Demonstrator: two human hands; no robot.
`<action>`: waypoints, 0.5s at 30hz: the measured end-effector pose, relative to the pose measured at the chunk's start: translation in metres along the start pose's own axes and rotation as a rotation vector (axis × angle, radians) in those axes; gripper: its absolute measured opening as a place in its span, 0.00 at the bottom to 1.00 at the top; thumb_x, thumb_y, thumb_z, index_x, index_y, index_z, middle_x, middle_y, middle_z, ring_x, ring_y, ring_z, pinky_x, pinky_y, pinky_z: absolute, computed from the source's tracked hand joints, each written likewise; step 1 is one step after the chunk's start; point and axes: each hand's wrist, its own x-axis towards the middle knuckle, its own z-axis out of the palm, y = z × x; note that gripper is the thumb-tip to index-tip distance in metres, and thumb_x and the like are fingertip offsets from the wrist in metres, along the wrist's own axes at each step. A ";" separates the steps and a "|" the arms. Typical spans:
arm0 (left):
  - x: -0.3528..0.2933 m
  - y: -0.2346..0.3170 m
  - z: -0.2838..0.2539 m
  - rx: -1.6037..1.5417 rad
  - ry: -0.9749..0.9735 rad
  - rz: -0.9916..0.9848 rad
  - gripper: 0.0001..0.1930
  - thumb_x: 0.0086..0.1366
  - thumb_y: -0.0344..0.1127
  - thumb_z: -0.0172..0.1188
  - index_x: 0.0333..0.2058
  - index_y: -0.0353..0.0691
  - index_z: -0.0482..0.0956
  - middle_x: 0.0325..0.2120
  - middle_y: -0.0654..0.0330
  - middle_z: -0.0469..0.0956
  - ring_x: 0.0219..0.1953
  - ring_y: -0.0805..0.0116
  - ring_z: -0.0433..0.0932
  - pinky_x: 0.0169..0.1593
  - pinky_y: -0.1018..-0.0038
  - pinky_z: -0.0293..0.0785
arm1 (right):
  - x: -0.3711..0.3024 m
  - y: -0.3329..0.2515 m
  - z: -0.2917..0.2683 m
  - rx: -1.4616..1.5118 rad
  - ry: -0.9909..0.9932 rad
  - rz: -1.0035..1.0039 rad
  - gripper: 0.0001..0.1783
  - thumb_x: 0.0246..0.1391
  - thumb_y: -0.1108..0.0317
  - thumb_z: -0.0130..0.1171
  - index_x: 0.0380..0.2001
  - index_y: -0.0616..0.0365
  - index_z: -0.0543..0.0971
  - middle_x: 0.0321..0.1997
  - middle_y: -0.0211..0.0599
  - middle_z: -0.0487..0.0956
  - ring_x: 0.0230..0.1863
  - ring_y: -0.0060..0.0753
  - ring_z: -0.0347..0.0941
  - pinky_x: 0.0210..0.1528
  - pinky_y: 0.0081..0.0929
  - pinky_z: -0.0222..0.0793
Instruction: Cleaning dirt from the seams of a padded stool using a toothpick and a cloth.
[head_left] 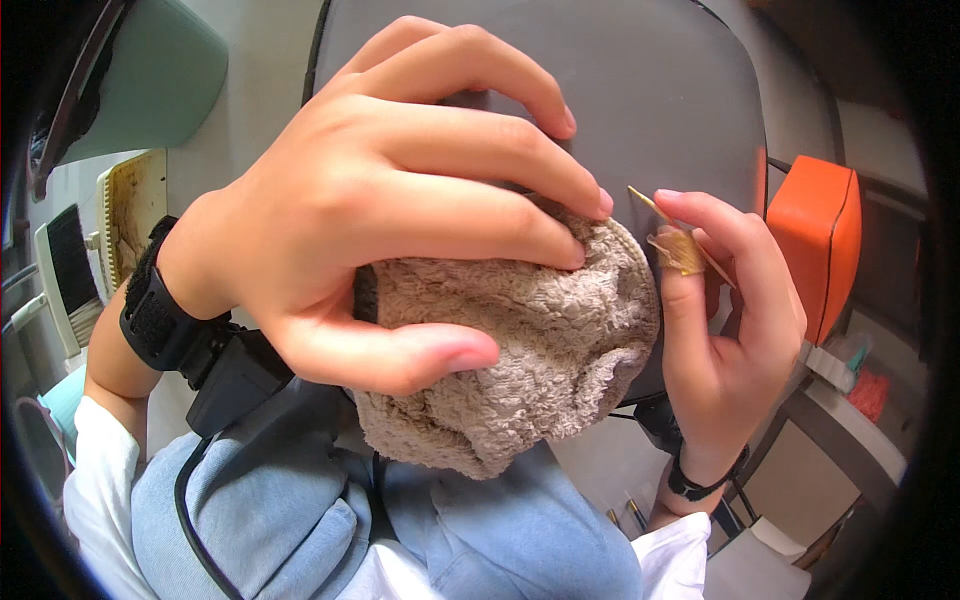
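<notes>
A fluffy beige fabric piece (530, 340) with a stitched rim on its right side rests over my lap and the near edge of a grey padded surface. My left hand (400, 190) lies across its top, fingers curled over the far side and thumb pressing the near side. A dark edge of the piece shows beside that palm. Just right of the fabric, my right hand (725, 300) pinches a thin, pointed tan stick (645, 202), its tip angled up and left. Yellowish tape (680, 252) wraps my right thumb. The stick and the fabric are apart.
Beyond my hands spreads the grey padded surface (640, 70). An orange box-shaped case (815, 245) stands to its right. At the left are a pale green bin (165, 80) and a brush with black bristles (75, 265). A black cable (190, 510) hangs from my left wrist.
</notes>
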 end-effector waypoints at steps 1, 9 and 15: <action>0.001 0.000 0.000 -0.007 -0.007 -0.018 0.24 0.47 0.53 0.46 0.30 0.39 0.79 0.36 0.55 0.76 0.41 0.54 0.67 0.42 0.66 0.63 | 0.002 0.000 0.000 -0.056 -0.028 -0.023 0.10 0.46 0.82 0.50 0.34 0.65 0.73 0.32 0.33 0.74 0.32 0.18 0.69 0.34 0.13 0.63; 0.007 0.000 -0.006 -0.002 -0.126 -0.080 0.22 0.46 0.51 0.48 0.29 0.40 0.79 0.35 0.57 0.77 0.40 0.56 0.68 0.42 0.68 0.63 | 0.006 0.008 0.001 -0.109 -0.017 -0.144 0.12 0.42 0.84 0.51 0.33 0.63 0.74 0.29 0.31 0.74 0.26 0.15 0.66 0.26 0.09 0.59; 0.000 -0.007 0.003 0.000 0.052 0.030 0.21 0.46 0.50 0.48 0.29 0.40 0.80 0.34 0.58 0.77 0.40 0.56 0.69 0.42 0.68 0.63 | 0.008 0.008 0.004 -0.162 0.020 -0.148 0.09 0.43 0.82 0.53 0.31 0.61 0.75 0.27 0.29 0.73 0.21 0.14 0.60 0.20 0.10 0.50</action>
